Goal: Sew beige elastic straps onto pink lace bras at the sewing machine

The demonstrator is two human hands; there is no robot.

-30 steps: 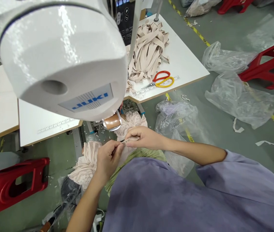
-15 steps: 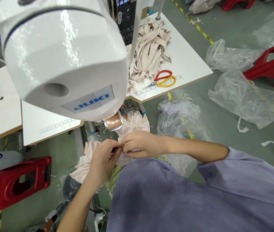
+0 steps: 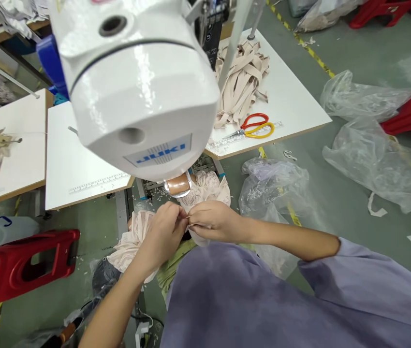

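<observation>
Pale pink lace fabric (image 3: 211, 188) lies bunched below the sewing machine head (image 3: 147, 106) and over my lap. My left hand (image 3: 169, 227) pinches an edge of this fabric between thumb and fingers. Right beside it, my right hand (image 3: 216, 221) is closed on the same edge, fingertips almost touching those of the left. More of the lace (image 3: 131, 241) hangs to the left, partly behind my left forearm. The exact bit between the fingertips is mostly hidden.
Beige fabric strips (image 3: 243, 79) are heaped on the white table (image 3: 296, 96) behind scissors (image 3: 252, 126) with red and yellow handles. Clear plastic bags (image 3: 274, 188) lie on the floor at right. A red stool (image 3: 46, 261) stands at left.
The view has shifted, so the machine and tables appear farther right. Both hands stay together at the fabric edge, with the left fingers curled a little more.
</observation>
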